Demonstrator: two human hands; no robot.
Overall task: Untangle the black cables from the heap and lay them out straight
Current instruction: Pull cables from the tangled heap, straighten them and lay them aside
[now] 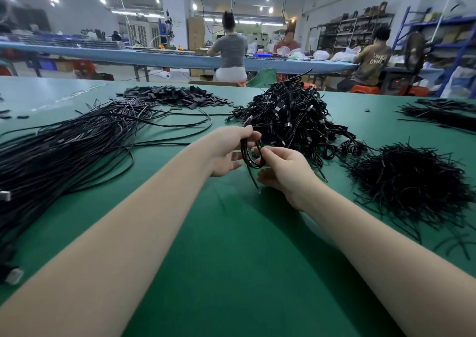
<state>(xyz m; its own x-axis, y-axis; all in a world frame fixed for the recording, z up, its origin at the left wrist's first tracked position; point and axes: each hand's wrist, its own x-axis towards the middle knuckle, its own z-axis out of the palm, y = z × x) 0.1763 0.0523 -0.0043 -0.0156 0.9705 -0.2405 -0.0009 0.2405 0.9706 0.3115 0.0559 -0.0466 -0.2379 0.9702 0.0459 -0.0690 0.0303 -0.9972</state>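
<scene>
Head view, and both hands are up over the middle of the green tabletop (231,246) with one coiled cable (253,154) between them. Left hand (226,154) has its grip curled round the top of the coil, thumb and fingers pinching the loops. Right hand (286,170) pinches the near side of the same coil, fingertips curled in on the strands. One loose tail hangs down from the coil toward the tabletop, its tip just showing below the hands.

Beyond the hands, toward the far edge, sits the tangled heap (291,115), dense with loops and small pale connectors. Off toward the left edge lies the straightened bundle (64,146), long strands running roughly parallel. On the right side a pile of short black ties (409,182) bristles outward, and near the far edge a spread of flat black pieces (177,96).

Now, the handling. This cable looks thin, light and limp, with some spring in it, since the coil keeps its round shape. Smooth jacket, so likely a bit slippery under a loose pinch. Best hold, I'd judge, is one hand fixed on the free tail or a connector end while the other lets loops slide through. Tugging hard risks tightening a knot; whether a tie binds this coil, I cannot tell.
</scene>
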